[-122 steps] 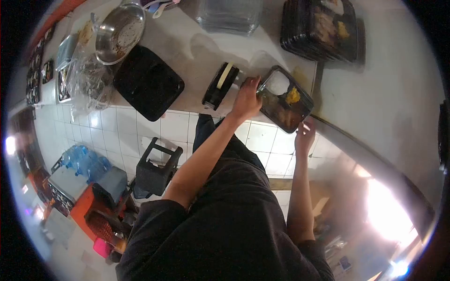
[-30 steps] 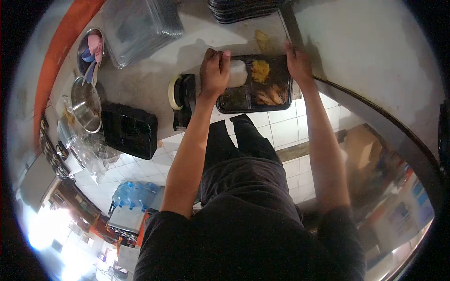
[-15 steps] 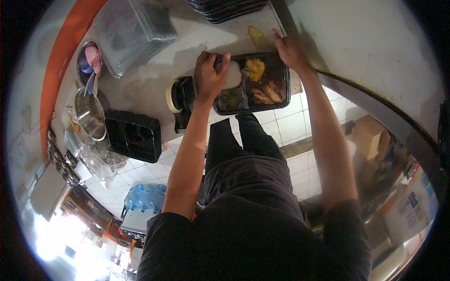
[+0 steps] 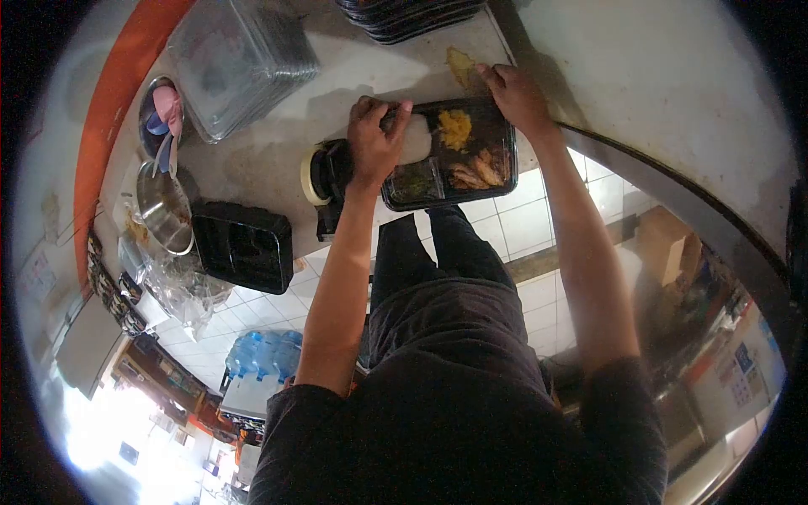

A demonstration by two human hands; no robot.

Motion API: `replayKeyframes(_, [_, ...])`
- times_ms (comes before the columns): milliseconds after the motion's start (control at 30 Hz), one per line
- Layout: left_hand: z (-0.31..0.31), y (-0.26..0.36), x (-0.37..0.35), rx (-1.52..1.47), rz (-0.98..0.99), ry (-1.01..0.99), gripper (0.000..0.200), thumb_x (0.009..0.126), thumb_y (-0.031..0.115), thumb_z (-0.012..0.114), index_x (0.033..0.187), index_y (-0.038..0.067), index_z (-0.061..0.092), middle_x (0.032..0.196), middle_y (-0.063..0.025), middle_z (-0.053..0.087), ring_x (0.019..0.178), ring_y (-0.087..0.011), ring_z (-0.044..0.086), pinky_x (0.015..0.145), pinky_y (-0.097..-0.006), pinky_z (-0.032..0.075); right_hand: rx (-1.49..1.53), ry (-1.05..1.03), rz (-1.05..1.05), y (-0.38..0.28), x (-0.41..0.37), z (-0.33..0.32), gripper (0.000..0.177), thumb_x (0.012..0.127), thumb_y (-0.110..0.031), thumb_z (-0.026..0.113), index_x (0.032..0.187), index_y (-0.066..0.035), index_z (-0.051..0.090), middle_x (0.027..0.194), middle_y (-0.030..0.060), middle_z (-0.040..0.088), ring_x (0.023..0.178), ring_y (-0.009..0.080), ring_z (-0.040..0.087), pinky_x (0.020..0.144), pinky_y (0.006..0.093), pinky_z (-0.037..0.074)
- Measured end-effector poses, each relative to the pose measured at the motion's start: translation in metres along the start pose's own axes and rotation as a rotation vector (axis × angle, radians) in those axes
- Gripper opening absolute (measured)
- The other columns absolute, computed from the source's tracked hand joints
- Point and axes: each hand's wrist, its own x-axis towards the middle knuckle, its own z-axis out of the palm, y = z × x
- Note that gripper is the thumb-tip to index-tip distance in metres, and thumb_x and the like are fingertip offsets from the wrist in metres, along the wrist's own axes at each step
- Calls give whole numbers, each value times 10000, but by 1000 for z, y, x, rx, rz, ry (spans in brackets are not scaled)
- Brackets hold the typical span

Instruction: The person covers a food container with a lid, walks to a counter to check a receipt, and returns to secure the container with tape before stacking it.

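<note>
A black compartment food container [image 4: 511, 156] with a clear lid lies near the counter's front edge. Through the lid I see white rice [image 4: 417, 141], a yellow food [image 4: 455, 128], browned meat pieces [image 4: 478, 171] and a small clear packet with something green [image 4: 416, 181]. My left hand [image 4: 375, 141] grips the container's far left corner, its fingers curled and thumb over the lid. At the far right corner, my right hand [image 4: 519, 99] is closed on the rim, its fingertips partly hidden. A yellowish flat piece [image 4: 460, 66] lies just beyond that hand.
A tape dispenser [image 4: 323, 175] stands left of the container. Further left are an empty black tray [image 4: 242, 246], a steel bowl [image 4: 164, 206] and a bowl with pink and blue utensils [image 4: 165, 105]. Stacked clear lids [image 4: 236, 67] and black trays [image 4: 408, 18] are at the back.
My right hand's thumb and fingers have drawn in from a more spread pose and shifted slightly left. My left hand stays at its corner; the container has barely moved.
</note>
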Motion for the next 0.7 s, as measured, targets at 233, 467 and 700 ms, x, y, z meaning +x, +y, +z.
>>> replayKeyframes(233, [0,-1,-8,31,-128,-7,299,884,292,703,876,-7,705,861,-174,608,854,-366,571,774,-447,445,314,113,135,26,-59,-9,412,989,-399,513,1006,-4,627,921,215,663,875,370,644,805,455,486])
replayKeyframes(467, [9,-3,-12,-11,-154,131,305,915,296,672,895,-6,704,877,-178,621,865,-366,584,781,-455,446,1015,154,532,6,-133,12,474,1029,-440,463,864,-22,616,646,27,565,537,97,532,499,263,435])
replayKeyframes(700, [5,-6,-9,-91,-186,115,330,921,299,668,869,-27,673,852,-189,612,839,-381,579,779,-459,442,845,443,509,17,-112,49,516,1033,-431,458,779,-9,610,560,37,472,527,156,321,507,329,331])
